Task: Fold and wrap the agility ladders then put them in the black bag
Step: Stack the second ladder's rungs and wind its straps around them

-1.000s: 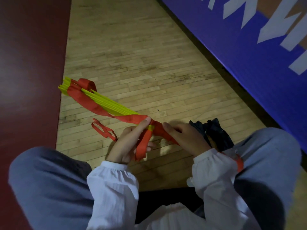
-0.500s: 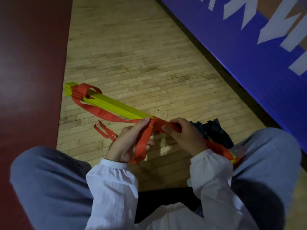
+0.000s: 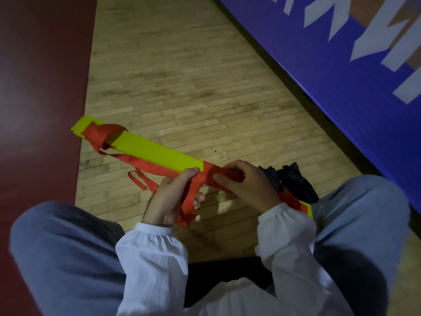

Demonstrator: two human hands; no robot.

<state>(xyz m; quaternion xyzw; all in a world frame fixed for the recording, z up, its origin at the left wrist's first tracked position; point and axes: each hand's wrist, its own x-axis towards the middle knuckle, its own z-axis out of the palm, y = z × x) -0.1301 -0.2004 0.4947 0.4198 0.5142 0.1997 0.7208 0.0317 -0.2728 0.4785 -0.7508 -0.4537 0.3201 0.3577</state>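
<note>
A folded agility ladder (image 3: 148, 148), a stack of yellow flat rungs with red straps, lies slanted from upper left to lower right above the floor. My left hand (image 3: 169, 199) grips the red strap (image 3: 189, 201) where it crosses the bundle, index finger on the yellow edge. My right hand (image 3: 246, 185) pinches the red wrapping just to the right of it. A loose red loop (image 3: 139, 180) hangs below. The black bag (image 3: 293, 181) lies crumpled behind my right hand, partly hidden.
I sit on a wooden floor (image 3: 182, 65) with my grey-trousered knees (image 3: 57, 247) to either side. A blue padded wall (image 3: 341, 65) with white letters runs along the right. A dark red floor strip (image 3: 38, 87) borders the left.
The bundle has turned so its flat yellow face shows and has shifted right. Both hands kept their hold on the red strap near the middle.
</note>
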